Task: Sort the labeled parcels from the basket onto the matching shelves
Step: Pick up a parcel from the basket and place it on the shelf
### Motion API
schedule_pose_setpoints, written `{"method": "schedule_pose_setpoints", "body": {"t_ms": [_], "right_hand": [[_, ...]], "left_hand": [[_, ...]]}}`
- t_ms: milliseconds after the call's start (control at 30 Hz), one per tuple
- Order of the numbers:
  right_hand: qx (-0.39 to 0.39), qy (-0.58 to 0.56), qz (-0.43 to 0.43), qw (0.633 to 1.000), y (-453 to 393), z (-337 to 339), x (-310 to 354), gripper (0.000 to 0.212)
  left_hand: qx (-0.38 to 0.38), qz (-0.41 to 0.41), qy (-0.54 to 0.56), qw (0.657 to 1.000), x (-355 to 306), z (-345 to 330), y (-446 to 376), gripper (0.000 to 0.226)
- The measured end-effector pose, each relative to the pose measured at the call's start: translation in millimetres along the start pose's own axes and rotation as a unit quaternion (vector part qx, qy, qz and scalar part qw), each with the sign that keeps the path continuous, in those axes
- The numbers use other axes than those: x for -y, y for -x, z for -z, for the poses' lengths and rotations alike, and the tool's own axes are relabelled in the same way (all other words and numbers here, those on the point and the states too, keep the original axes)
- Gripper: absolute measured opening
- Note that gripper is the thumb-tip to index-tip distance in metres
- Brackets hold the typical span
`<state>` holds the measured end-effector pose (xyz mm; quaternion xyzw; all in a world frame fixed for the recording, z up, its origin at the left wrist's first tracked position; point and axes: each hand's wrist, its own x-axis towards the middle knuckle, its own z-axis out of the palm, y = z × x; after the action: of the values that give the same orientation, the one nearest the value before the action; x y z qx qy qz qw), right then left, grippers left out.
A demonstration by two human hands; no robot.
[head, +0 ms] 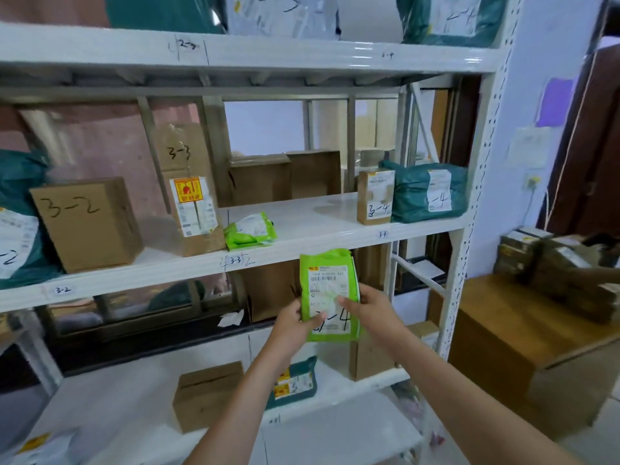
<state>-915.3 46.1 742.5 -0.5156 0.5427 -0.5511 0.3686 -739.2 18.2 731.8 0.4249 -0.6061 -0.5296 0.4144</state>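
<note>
I hold a light green parcel (327,276) upright in front of the white shelf unit, its white label facing me with "-4" handwritten at the bottom. My left hand (295,322) grips its lower left edge, thumb across the label. My right hand (367,310) grips its right side, thumb on the label. It hangs just below the middle shelf (302,226), whose edge carries tags 3-2, 3-3 and 3-4. In the 3-4 section stand a small brown box (374,196) and a teal bag (429,193), both marked "-4". The basket is out of view.
A green packet (250,229) and a tall box (191,189) marked 3-3 sit mid-shelf; a box marked 3-2 (87,223) at left. Boxes and a teal bag (295,380) lie on the lower shelf. A wooden table (523,333) with stacked parcels stands at right.
</note>
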Motion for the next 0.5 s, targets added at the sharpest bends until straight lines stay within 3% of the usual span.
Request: {"method": "schedule_pose_setpoints", "body": {"t_ms": [300, 500], "right_hand": [[0.013, 0.012, -0.006, 1.000, -78, 62, 33, 0.019], [0.048, 0.101, -0.019, 0.994, -137, 80, 53, 0.037]], "left_hand": [[-0.083, -0.028, -0.002, 0.996, -53, -55, -75, 0.020], [-0.121, -0.070, -0.027, 0.990, -90, -60, -145, 0.019]]}}
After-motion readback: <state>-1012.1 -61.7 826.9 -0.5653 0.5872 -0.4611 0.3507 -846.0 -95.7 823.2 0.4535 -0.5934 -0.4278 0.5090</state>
